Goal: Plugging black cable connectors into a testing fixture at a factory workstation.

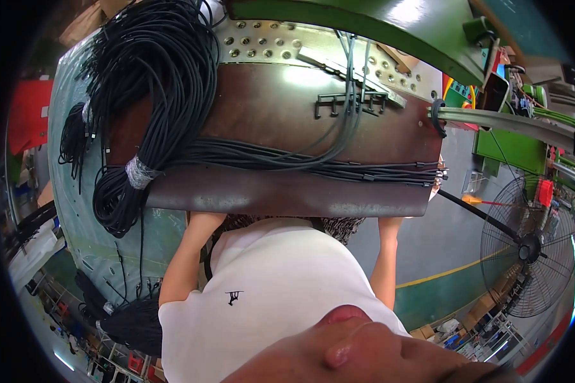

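Observation:
A brown board (pixel 287 191) lies in front of me, its near edge close to my body. My left hand (pixel 206 221) reaches under that edge on the left, and its fingers are hidden. My right hand (pixel 390 223) goes under the same edge further right. A skin-coloured patch shows at the board's right end beside the cable tips, but I cannot make out its fingers. Several black cables (pixel 255 155) run across the board to its right end. They come from a large looped bundle (pixel 166 96) on the left, bound with clear wrap (pixel 138 173).
A green machine body (pixel 364 22) spans the far side over a perforated metal plate (pixel 255 43). Black hooks (pixel 348 102) and a metal bar (pixel 383 89) sit on the board. A metal arm (pixel 492 117) and a fan (pixel 529 246) stand at right. More cables (pixel 131 329) lie lower left.

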### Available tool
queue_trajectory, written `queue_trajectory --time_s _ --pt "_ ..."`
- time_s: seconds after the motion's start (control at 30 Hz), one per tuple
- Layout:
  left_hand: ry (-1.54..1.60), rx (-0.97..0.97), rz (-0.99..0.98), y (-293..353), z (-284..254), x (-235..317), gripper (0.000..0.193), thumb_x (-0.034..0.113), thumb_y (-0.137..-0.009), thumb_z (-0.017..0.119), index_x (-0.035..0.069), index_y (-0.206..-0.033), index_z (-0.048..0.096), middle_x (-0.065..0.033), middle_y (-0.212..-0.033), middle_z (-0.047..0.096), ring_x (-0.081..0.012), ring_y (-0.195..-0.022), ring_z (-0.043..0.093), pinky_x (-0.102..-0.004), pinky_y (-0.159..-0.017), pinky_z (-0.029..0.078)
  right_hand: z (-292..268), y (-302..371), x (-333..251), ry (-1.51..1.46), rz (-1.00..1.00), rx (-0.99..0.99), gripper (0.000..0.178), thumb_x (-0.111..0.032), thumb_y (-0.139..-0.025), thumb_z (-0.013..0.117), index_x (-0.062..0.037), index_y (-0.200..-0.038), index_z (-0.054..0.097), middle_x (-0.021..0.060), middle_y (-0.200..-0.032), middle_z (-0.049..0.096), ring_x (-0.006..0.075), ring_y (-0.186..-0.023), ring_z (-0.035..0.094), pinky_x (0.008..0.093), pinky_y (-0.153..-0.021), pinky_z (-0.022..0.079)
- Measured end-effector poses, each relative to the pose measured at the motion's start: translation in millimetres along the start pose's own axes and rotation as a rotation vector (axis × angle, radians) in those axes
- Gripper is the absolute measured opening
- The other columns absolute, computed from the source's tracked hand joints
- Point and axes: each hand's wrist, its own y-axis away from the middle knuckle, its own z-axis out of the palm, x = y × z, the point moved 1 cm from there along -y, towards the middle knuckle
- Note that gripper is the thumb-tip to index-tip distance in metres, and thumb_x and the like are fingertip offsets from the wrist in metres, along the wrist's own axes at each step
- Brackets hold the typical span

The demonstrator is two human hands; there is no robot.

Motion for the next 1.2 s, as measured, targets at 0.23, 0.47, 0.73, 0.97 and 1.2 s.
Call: queue_trajectory --time_s 0.23,0.47,0.73,0.97,1.2 --pt "-0.032 -0.510 0.286 4 -31 90 0.030 0.021 -0.085 0.058 0.005 -0.111 0.061 -0.0150 -0.105 0.063 -0.0318 -0.097 0.059 -0.0416 -0.084 0.047 -99 -33 -118 0.391 -0.066 -0.754 0.023 -0.016 -0.078 0.069 -0.0010 -0.094 0.062 0.0166 -0.094 0.065 0.0339 -0.090 0.062 0.0405 -0.076 0.051" --pt "0.185 -0.096 0.986 -48 0 218 0.059 0.019 -0.080 0.065 0.000 -0.131 0.043 -0.0178 -0.140 0.039 -0.0332 -0.124 0.043 -0.0407 -0.101 0.039 -54 -194 -190 0.051 -0.867 0.158 0.023 -0.012 -0.078 0.066 -0.0081 -0.101 0.061 0.0077 -0.108 0.057 0.0279 -0.100 0.055 0.0369 -0.084 0.047" --pt "-0.384 0.182 0.640 -68 -38 164 0.050 0.023 -0.072 0.070 0.013 -0.120 0.059 -0.0088 -0.126 0.054 -0.0226 -0.112 0.051 -0.0430 -0.085 0.039 -95 -151 -108 0.035 -0.539 0.147 0.022 -0.013 -0.075 0.071 -0.0055 -0.095 0.063 0.0101 -0.095 0.061 0.0271 -0.090 0.058 0.0362 -0.087 0.044" --pt "-0.413 0.228 0.696 -108 -81 108 0.023 0.017 -0.076 0.069 0.005 -0.096 0.066 -0.0091 -0.098 0.064 -0.0285 -0.086 0.060 -0.0354 -0.077 0.046 -128 -83 -24 0.250 -0.135 0.566 0.024 -0.002 -0.079 0.066 -0.0026 -0.103 0.062 0.0113 -0.099 0.062 0.0304 -0.091 0.059 0.0399 -0.083 0.047" --pt "-0.215 0.126 0.462 -102 -101 117 0.021 0.011 -0.082 0.064 0.003 -0.101 0.063 -0.0117 -0.100 0.064 -0.0326 -0.089 0.058 -0.0402 -0.088 0.040 -80 -67 -97 0.106 -0.442 0.268 0.028 -0.006 -0.072 0.064 -0.0116 -0.099 0.066 0.0021 -0.100 0.061 0.0240 -0.091 0.057 0.0361 -0.079 0.044"
